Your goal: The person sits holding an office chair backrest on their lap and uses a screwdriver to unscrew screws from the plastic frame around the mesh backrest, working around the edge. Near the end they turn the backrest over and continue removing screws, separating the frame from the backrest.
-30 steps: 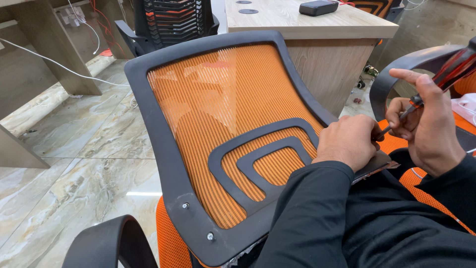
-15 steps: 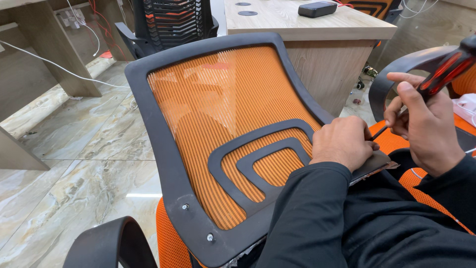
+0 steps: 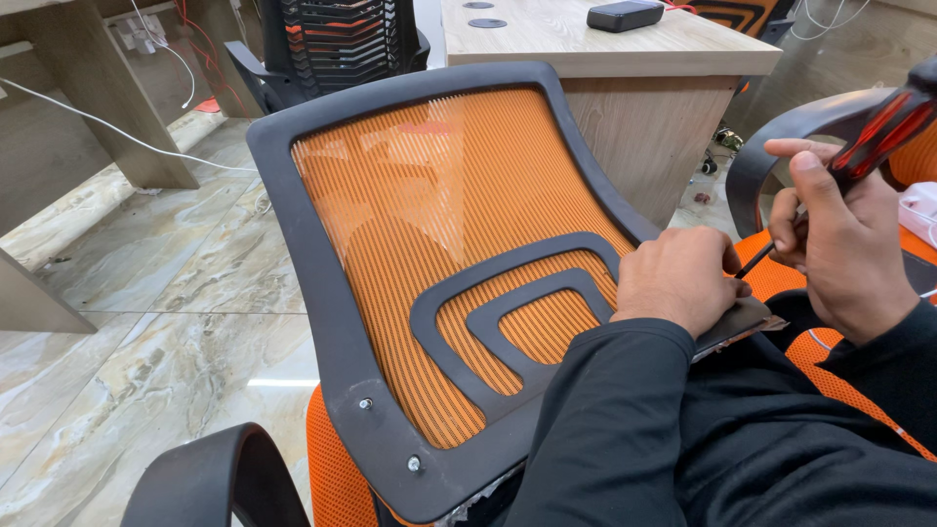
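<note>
Orange mesh chair back tilted across lap, steadied by left hand closed over lower edge; right hand gripping red-handled screwdriver; slip risk: tip skidding toward steadying fingers.

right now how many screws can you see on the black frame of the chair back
2. One screw sits on the lower left edge of the chair back frame, the other screw just below and right of it. More may be hidden under the left hand and sleeve.
</note>
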